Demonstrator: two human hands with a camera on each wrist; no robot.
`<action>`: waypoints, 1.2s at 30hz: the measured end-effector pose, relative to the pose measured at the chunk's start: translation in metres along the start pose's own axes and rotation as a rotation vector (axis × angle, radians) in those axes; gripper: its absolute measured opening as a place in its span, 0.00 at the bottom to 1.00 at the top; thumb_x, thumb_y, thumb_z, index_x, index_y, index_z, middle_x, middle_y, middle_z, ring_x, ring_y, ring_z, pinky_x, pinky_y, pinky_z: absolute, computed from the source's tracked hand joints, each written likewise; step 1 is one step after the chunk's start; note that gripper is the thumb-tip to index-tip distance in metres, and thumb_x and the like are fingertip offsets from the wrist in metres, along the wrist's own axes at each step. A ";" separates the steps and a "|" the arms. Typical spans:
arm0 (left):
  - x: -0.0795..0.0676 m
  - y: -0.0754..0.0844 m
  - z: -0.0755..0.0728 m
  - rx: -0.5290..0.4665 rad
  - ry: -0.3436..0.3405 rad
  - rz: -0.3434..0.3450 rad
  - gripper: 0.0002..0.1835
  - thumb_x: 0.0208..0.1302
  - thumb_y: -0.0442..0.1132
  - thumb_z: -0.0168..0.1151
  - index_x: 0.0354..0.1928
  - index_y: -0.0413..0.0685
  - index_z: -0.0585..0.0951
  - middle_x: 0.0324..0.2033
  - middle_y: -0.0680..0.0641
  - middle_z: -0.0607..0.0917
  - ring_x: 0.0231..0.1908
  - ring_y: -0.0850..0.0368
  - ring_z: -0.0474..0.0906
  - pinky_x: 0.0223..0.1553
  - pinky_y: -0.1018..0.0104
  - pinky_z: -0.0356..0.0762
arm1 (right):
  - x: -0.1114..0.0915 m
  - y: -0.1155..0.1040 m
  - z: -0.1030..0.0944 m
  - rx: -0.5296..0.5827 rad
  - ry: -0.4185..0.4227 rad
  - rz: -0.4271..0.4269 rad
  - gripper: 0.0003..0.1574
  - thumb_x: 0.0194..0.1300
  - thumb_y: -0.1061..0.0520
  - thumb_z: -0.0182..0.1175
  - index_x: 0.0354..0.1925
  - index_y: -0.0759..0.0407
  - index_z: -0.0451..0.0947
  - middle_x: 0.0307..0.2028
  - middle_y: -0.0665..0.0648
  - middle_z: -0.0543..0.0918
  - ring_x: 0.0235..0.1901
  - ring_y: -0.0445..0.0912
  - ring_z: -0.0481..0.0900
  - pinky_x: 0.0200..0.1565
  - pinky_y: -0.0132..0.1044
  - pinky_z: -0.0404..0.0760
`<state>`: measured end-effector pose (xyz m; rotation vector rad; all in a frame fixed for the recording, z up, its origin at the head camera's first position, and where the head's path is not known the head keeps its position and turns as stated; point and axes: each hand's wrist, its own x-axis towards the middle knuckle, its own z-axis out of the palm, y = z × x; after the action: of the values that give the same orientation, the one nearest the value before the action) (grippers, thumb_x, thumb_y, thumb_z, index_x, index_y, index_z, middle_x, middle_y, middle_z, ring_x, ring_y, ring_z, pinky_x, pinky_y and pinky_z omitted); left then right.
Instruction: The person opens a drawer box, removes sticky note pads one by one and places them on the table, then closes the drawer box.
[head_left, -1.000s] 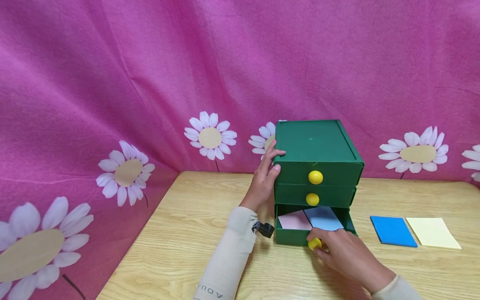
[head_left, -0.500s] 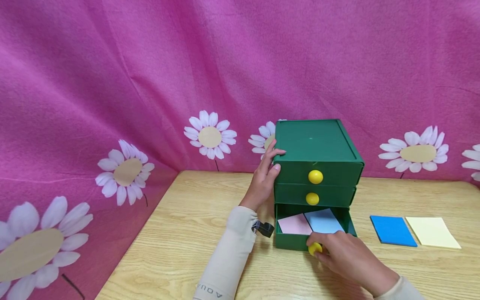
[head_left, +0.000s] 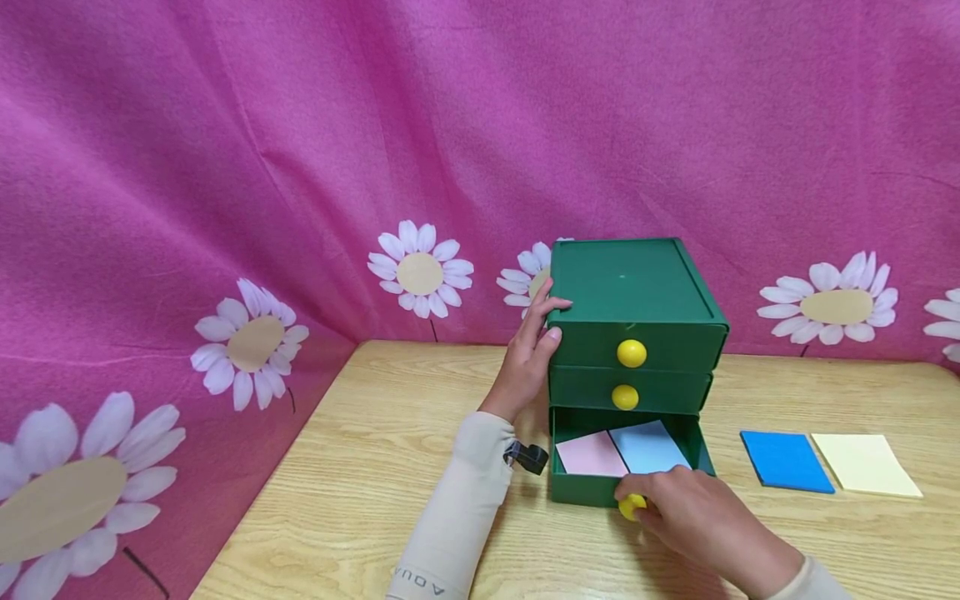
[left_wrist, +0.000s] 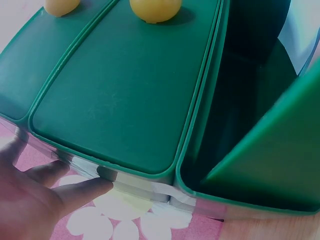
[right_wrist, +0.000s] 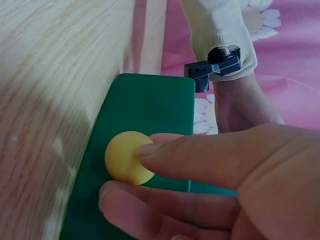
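Note:
A green cabinet (head_left: 626, 283) of three stacked drawers has its bottom drawer (head_left: 585, 490) pulled out. My right hand (head_left: 701, 512) pinches that drawer's round yellow knob (right_wrist: 127, 157) between thumb and fingers, as the right wrist view shows. Inside the drawer lie a pink note pad (head_left: 591, 454) and a light blue note pad (head_left: 648, 447), side by side. My left hand (head_left: 528, 358) rests against the cabinet's left side with spread fingers, the thumb at the front edge and a fingertip over the top edge. The two upper drawers are closed, each with a yellow knob (head_left: 632, 353).
On the wooden table (head_left: 360, 467), right of the cabinet, lie a blue note pad (head_left: 786, 461) and a pale yellow note pad (head_left: 866, 464). A pink cloth (head_left: 465, 125) with white flowers hangs behind and to the left. A black camera mount (head_left: 528, 457) sits on my left wrist.
The bottom drawer has slid a little farther out toward me, with my right hand on its knob. More of the two note pads shows. My left hand stays in place.

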<state>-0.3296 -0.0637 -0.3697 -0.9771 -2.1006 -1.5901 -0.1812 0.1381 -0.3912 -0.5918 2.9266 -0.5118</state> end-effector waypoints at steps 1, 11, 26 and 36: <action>0.000 0.000 0.000 0.002 0.001 -0.003 0.22 0.72 0.45 0.40 0.66 0.62 0.65 0.75 0.60 0.48 0.72 0.62 0.46 0.68 0.56 0.56 | 0.000 0.000 0.000 -0.002 -0.003 0.004 0.14 0.53 0.60 0.71 0.34 0.40 0.83 0.25 0.38 0.79 0.23 0.38 0.70 0.29 0.35 0.74; -0.002 0.001 -0.001 0.005 0.004 -0.014 0.22 0.71 0.46 0.41 0.66 0.64 0.64 0.75 0.58 0.49 0.72 0.63 0.45 0.68 0.53 0.58 | -0.001 0.001 0.000 0.005 -0.015 -0.027 0.14 0.52 0.61 0.71 0.34 0.41 0.84 0.25 0.38 0.80 0.23 0.38 0.70 0.29 0.34 0.74; -0.001 0.002 -0.002 -0.006 0.001 -0.015 0.22 0.71 0.46 0.41 0.66 0.64 0.65 0.75 0.59 0.48 0.73 0.62 0.45 0.68 0.53 0.57 | -0.004 -0.003 -0.004 0.041 -0.054 0.014 0.14 0.53 0.61 0.70 0.36 0.43 0.85 0.25 0.39 0.80 0.24 0.39 0.71 0.29 0.35 0.74; -0.001 0.000 0.000 -0.034 -0.001 0.001 0.21 0.72 0.45 0.41 0.66 0.62 0.65 0.75 0.60 0.48 0.72 0.61 0.47 0.68 0.56 0.58 | -0.009 -0.004 -0.016 0.010 0.079 -0.027 0.13 0.52 0.58 0.71 0.36 0.42 0.83 0.21 0.36 0.77 0.22 0.33 0.71 0.27 0.33 0.74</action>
<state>-0.3290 -0.0639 -0.3701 -0.9902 -2.0796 -1.6307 -0.1747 0.1429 -0.3748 -0.6253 2.9920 -0.5649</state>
